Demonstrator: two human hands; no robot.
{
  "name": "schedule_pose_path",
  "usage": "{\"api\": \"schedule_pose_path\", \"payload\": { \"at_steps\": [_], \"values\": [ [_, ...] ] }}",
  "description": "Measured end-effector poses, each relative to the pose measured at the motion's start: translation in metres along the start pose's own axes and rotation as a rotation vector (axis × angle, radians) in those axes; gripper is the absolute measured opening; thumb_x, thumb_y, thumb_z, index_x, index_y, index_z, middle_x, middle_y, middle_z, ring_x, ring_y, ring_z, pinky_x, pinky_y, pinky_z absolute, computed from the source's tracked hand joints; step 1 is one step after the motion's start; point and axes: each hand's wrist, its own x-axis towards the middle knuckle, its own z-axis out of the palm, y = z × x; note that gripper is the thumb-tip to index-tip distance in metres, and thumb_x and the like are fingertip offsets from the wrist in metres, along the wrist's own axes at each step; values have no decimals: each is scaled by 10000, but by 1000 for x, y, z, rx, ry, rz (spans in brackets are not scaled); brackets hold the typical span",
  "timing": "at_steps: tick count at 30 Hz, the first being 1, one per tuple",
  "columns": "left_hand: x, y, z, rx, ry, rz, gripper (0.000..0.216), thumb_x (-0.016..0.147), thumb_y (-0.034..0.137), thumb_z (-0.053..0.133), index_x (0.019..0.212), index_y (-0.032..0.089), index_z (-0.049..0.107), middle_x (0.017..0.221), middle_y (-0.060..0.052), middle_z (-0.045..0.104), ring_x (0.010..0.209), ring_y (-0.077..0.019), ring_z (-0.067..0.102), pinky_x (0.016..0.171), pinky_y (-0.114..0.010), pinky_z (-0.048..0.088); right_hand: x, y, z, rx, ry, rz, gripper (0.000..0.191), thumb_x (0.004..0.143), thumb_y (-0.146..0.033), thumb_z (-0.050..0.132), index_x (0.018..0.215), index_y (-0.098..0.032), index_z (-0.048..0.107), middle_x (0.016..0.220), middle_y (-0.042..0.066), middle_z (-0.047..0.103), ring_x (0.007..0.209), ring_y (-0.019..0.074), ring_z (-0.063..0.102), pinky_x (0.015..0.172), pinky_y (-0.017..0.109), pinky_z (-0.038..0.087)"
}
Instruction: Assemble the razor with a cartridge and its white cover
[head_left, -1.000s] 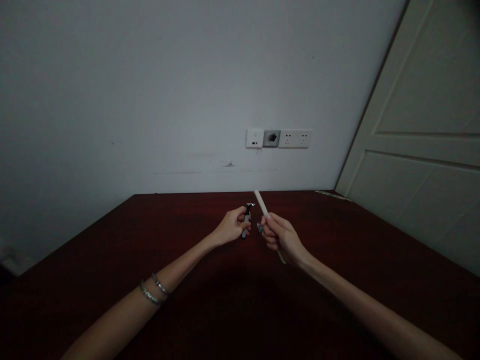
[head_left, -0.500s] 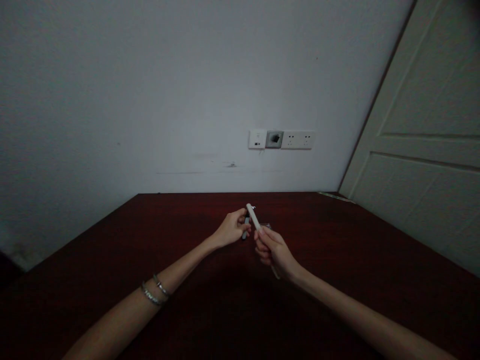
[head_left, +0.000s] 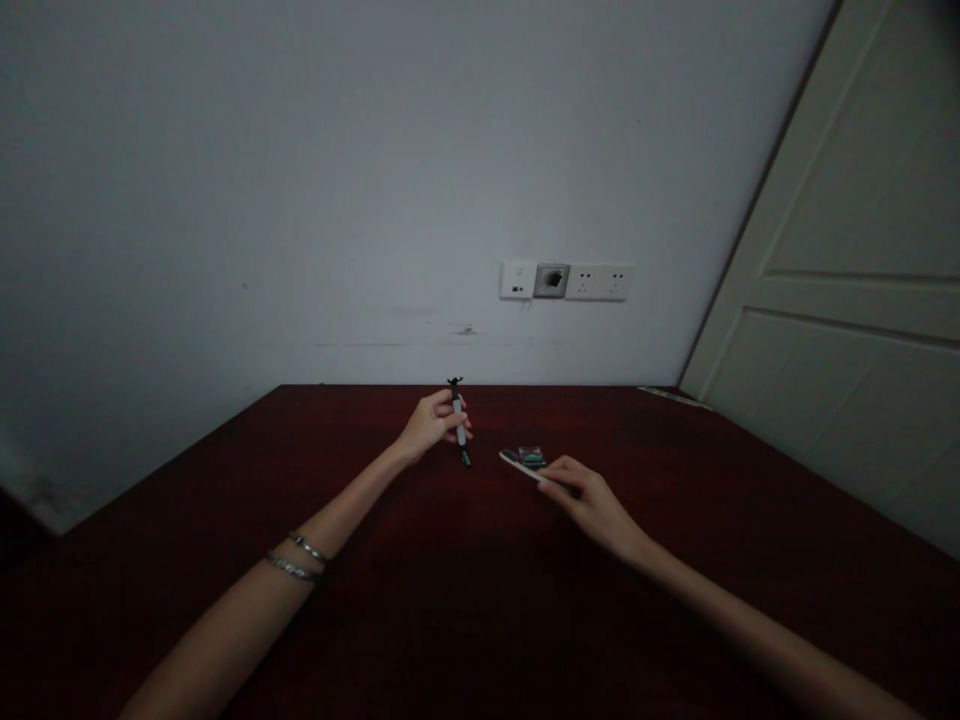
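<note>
My left hand [head_left: 435,424] is closed around a slim tool with a grey handle and black ends [head_left: 458,421]. The tool stands roughly upright, a small forked black head at its top and a bit of green near its lower tip. To the right, my right hand [head_left: 589,497] pinches the near end of a slim white stick-like piece [head_left: 523,467], which lies low and almost flat over the table. Just behind that piece is a small clear and green packet or case [head_left: 531,456]; its exact kind cannot be made out.
Both hands are over a dark red wooden table [head_left: 420,600] that meets a pale wall [head_left: 375,200]. Wall sockets [head_left: 598,282] sit above its back edge. On the right stands a panelled door [head_left: 847,290], with a thin pale strip [head_left: 671,397] near the back right corner.
My hands have moved apart. The left has gone left and up with the grey-and-black tool; the right has lowered and tilted the white piece toward the table, exposing the small packet.
</note>
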Motion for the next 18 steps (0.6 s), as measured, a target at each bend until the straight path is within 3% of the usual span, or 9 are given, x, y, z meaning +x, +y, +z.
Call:
{"api": "schedule_pose_path", "payload": {
  "at_steps": [8,18],
  "values": [
    [4,4,9,7,-37,14,247,725,210,596,936,144,485,686,-29,625,582,-158,646,476,-217,490,2,27,21,-122,-116,-79,288,822,-260,540,1094,-266,635,862,48,535,783,172,521,729,314,428],
    [12,-3,26,39,-124,-26,240,732,173,564,957,134,489,676,-30,614,567,-152,640,481,-228,492,6,35,35,-395,-163,-190,314,855,-163,451,1072,-288,641,908,63,531,848,183,483,755,345,371]
  ]
}}
